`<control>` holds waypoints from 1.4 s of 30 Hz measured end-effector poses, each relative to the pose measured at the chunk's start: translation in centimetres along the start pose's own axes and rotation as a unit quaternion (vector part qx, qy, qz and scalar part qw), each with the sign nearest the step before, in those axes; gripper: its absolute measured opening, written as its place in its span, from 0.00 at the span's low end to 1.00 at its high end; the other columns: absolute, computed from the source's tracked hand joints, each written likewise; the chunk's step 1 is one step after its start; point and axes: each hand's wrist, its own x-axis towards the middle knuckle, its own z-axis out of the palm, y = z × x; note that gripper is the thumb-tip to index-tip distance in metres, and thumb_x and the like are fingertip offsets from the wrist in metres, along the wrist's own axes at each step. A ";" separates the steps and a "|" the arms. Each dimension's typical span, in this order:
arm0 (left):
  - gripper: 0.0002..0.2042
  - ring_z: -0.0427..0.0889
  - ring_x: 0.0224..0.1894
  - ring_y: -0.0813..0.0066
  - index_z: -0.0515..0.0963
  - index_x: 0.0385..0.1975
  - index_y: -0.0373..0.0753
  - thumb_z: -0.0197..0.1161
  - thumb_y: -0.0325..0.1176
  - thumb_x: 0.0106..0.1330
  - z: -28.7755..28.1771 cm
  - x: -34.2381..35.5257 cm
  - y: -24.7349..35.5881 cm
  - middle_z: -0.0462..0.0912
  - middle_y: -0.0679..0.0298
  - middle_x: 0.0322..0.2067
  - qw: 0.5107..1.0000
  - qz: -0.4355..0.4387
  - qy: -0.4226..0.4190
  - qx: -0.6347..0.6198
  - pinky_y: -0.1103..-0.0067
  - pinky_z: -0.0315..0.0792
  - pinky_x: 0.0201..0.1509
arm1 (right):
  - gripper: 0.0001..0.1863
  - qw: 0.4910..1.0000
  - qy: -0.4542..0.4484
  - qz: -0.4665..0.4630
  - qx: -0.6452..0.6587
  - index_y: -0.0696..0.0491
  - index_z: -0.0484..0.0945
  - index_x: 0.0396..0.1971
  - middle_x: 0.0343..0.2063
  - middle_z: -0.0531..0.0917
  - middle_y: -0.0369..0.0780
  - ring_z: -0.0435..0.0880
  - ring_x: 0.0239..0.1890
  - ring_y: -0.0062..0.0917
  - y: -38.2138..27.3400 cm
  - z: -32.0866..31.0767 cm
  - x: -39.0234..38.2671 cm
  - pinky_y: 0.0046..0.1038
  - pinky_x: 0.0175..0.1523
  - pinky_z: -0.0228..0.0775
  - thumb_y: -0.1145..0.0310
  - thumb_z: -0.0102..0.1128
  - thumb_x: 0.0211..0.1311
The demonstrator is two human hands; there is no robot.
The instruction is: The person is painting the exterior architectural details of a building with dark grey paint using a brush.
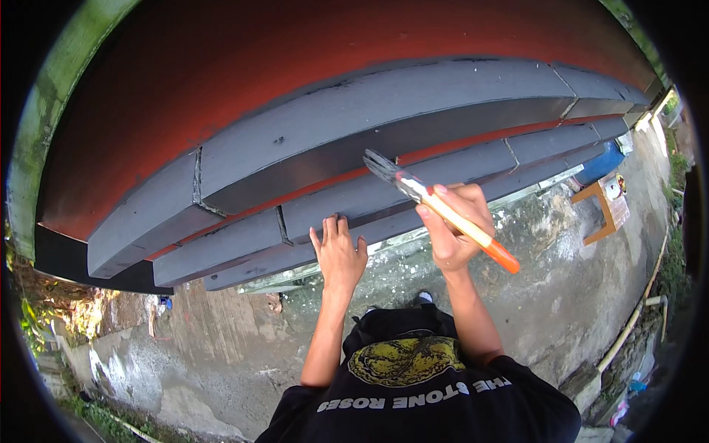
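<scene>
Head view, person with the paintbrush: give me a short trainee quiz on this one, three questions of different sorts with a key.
1. Multiple choice: which hand's grip holds the paintbrush? A) left; B) right; C) both.
2. True or false: the brush handle ends in green.
3. Fill in the blank: the left hand is spread, palm down, over a ___-coloured beam.

Key:
1. B: the right hand.
2. False: the handle's end is orange.
3. Grey.
</scene>
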 end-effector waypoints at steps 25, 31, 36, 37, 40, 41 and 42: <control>0.21 0.69 0.65 0.43 0.74 0.56 0.31 0.63 0.32 0.65 2.5 -0.5 4.6 0.69 0.48 0.64 0.981 -0.040 0.165 -0.096 0.55 0.61 0.70 | 0.17 0.945 0.309 0.082 -0.066 0.62 0.82 0.49 0.41 0.86 0.38 0.81 0.35 0.15 11.1 -25.6 10.0 0.18 0.34 0.72 0.73 0.69 0.61; 0.15 0.72 0.62 0.44 0.76 0.49 0.30 0.61 0.24 0.62 12.6 -4.8 15.6 0.69 0.45 0.60 0.975 0.063 0.102 -0.190 0.60 0.66 0.65 | 0.18 0.850 0.386 0.360 -0.003 0.58 0.81 0.53 0.42 0.86 0.35 0.80 0.36 0.14 14.1 -38.4 -4.5 0.18 0.34 0.66 0.74 0.67 0.62; 0.16 0.76 0.58 0.45 0.77 0.49 0.32 0.61 0.24 0.60 25.6 -7.6 17.5 0.69 0.48 0.60 0.982 0.096 -0.081 -0.141 0.61 0.72 0.60 | 0.22 0.787 0.478 0.388 0.043 0.53 0.78 0.59 0.38 0.84 0.29 0.76 0.33 0.11 11.4 -48.3 -9.4 0.17 0.36 0.63 0.69 0.66 0.65; 0.16 0.77 0.57 0.46 0.77 0.49 0.32 0.62 0.24 0.59 28.1 -7.9 17.4 0.69 0.48 0.59 0.981 0.096 -0.122 -0.116 0.61 0.73 0.59 | 0.22 0.788 0.488 0.371 0.049 0.54 0.78 0.59 0.38 0.85 0.30 0.77 0.33 0.11 10.6 -50.3 -9.2 0.17 0.36 0.64 0.69 0.65 0.66; 0.18 0.78 0.55 0.45 0.79 0.49 0.35 0.66 0.28 0.57 36.0 -9.0 14.7 0.71 0.48 0.58 0.955 0.146 -0.251 -0.061 0.60 0.74 0.56 | 0.21 0.783 0.526 0.328 0.054 0.56 0.77 0.59 0.39 0.86 0.32 0.81 0.33 0.13 9.0 -55.6 -9.8 0.18 0.35 0.68 0.67 0.63 0.68; 0.18 0.78 0.55 0.45 0.79 0.49 0.35 0.66 0.28 0.57 38.0 -9.1 14.8 0.71 0.48 0.58 0.949 0.161 -0.265 -0.060 0.60 0.74 0.56 | 0.22 0.772 0.544 0.326 0.043 0.56 0.77 0.59 0.40 0.86 0.33 0.82 0.33 0.13 8.6 -57.4 -10.5 0.17 0.34 0.69 0.67 0.62 0.68; 0.15 0.80 0.51 0.46 0.81 0.44 0.36 0.66 0.30 0.57 39.6 -9.2 14.8 0.76 0.48 0.52 0.927 0.153 -0.342 -0.011 0.61 0.75 0.54 | 0.22 0.761 0.561 0.325 0.032 0.56 0.76 0.60 0.41 0.87 0.34 0.83 0.33 0.14 8.3 -59.1 -11.4 0.17 0.33 0.69 0.67 0.61 0.68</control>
